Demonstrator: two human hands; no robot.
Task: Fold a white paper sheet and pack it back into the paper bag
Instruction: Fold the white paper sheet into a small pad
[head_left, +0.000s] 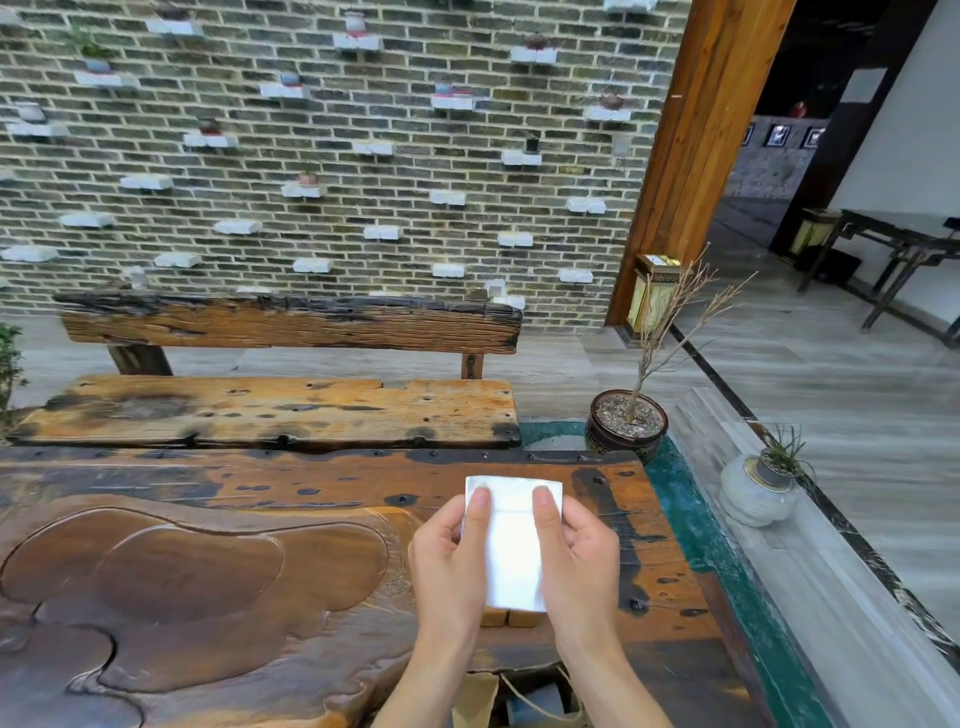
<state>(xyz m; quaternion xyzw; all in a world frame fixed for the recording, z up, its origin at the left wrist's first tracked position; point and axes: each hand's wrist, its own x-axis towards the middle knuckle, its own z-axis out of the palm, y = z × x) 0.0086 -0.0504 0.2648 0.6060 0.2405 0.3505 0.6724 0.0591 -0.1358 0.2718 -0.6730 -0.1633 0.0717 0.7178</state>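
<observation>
A folded white paper sheet is held upright between both hands above the right part of the wooden table. My left hand grips its left edge with the thumb on the front. On the right edge my right hand does the same. A crease runs across the sheet near its top. The brown paper bag with rope handles stands open at the bottom edge of the view, between my forearms, with dark items inside.
A carved wooden bench stands behind the table, before a brick wall. A dark pot with a bare twig plant sits at the table's far right corner. A stone ledge with a small potted plant runs along the right.
</observation>
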